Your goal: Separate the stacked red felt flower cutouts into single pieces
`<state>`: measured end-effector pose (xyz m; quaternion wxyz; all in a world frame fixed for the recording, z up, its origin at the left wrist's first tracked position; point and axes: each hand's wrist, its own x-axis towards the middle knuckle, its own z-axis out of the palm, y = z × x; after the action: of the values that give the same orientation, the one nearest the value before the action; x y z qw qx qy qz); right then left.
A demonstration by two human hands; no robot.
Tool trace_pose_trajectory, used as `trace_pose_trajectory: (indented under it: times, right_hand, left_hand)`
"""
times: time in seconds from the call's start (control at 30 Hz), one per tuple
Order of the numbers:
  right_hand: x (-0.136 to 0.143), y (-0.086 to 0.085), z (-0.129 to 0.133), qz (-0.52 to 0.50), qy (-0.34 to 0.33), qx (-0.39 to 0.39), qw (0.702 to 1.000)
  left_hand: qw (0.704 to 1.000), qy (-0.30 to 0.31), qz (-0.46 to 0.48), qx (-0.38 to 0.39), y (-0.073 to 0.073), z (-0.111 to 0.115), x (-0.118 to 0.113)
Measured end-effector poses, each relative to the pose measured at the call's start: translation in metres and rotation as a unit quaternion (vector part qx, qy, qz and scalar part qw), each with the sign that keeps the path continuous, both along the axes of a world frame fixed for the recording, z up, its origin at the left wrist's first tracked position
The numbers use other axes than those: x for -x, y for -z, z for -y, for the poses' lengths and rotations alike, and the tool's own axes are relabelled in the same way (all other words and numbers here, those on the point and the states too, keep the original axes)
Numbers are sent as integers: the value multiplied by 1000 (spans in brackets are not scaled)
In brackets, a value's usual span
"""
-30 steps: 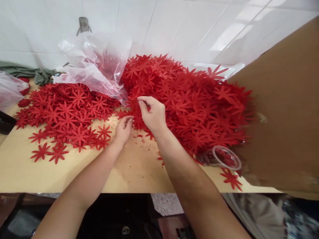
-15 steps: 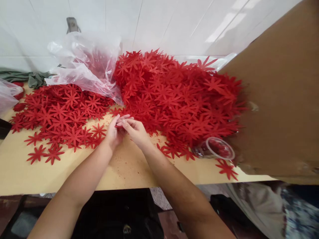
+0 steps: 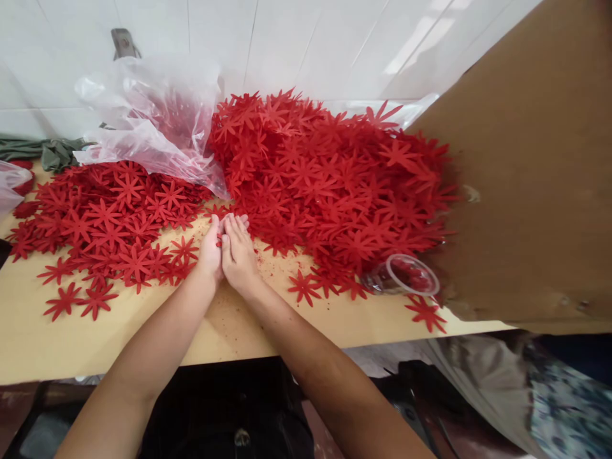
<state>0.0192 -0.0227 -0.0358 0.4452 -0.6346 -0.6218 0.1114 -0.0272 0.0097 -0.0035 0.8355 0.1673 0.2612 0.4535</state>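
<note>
My left hand [image 3: 209, 254] and my right hand [image 3: 240, 256] are pressed together palm to palm, low over the table, fingers pointing away from me. A small bit of a red piece [image 3: 219, 242] shows between them; most of it is hidden by the palms. Just beyond and to the right of my hands rises a big heap of red flower-shaped cutouts [image 3: 325, 178] with narrow petals. On the left spreads a lower pile of flatter red cutouts [image 3: 105, 223], with several loose ones at its near edge.
A clear plastic bag [image 3: 153, 140] lies behind the left pile. At the right, a clear plastic cup [image 3: 412, 275] rests on its side beside a brown cardboard box [image 3: 530, 178]. Red crumbs dot the yellow tabletop [image 3: 232, 331]. Green cloth [image 3: 60, 154] lies at the far left.
My right fingers pinched at my left hand before; now both palms are closed flat against each other. A loose red cutout now shows right of my right forearm. The view has shifted slightly.
</note>
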Motion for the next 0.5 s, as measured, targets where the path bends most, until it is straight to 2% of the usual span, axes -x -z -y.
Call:
trace_pose_trajectory:
  times: [0.1, 0.23, 0.3, 0.37, 0.43, 0.5]
  right_hand:
    - [-4, -3, -1, 20, 34, -24, 999]
    - [-13, -9, -5, 73, 97, -59, 991]
    - [-19, -16, -2, 88, 83, -60, 991]
    - [-30, -26, 6, 80, 30, -53, 995]
    - [-53, -40, 22, 45, -5, -42, 998]
    - [-87, -57, 45, -8, 17, -26, 999]
  left_hand:
    - [1000, 11, 0, -1, 0, 1, -2]
    - [999, -13, -34, 35, 3, 3, -9]
    - [997, -16, -53, 51, 1, 3, -12]
    - [996, -11, -75, 54, -3, 3, -10]
    - [995, -6, -91, 39, -9, -1, -5]
    - [996, -2, -85, 25, -12, -8, 3]
